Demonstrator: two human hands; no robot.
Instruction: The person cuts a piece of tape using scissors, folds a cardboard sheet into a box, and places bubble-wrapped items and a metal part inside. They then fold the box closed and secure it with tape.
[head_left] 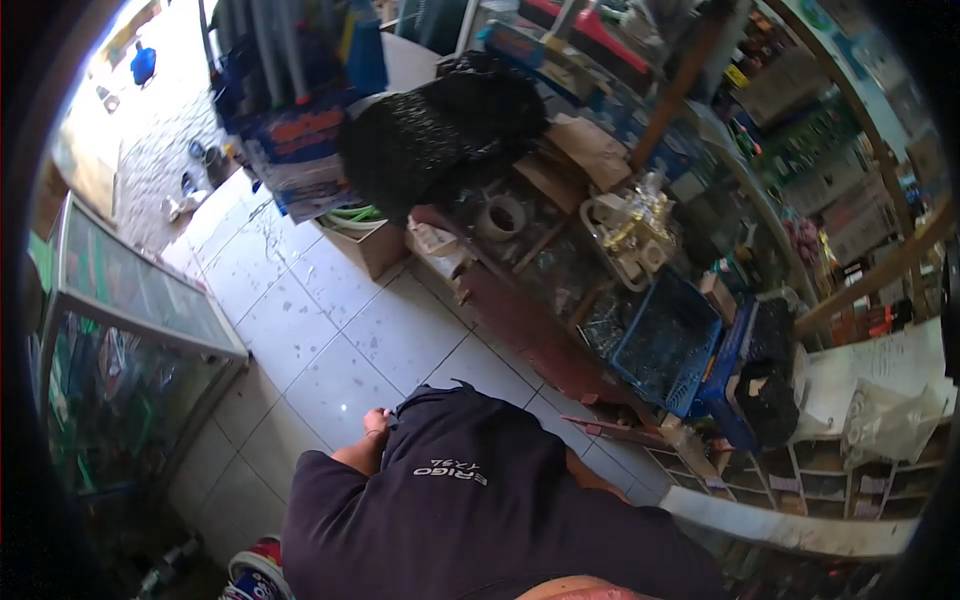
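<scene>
White tiled floor [340,375] beside cluttered dark-red wooden counter [530,335]; left hand [376,420] half-curled at black shirt [500,500], hold unclear; right hand hidden.

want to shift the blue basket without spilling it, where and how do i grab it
Probably by the rim of the blue basket, from the side facing the tiled floor: its open top leaves a raised edge to grasp, while a blue box crowds another side.
</scene>
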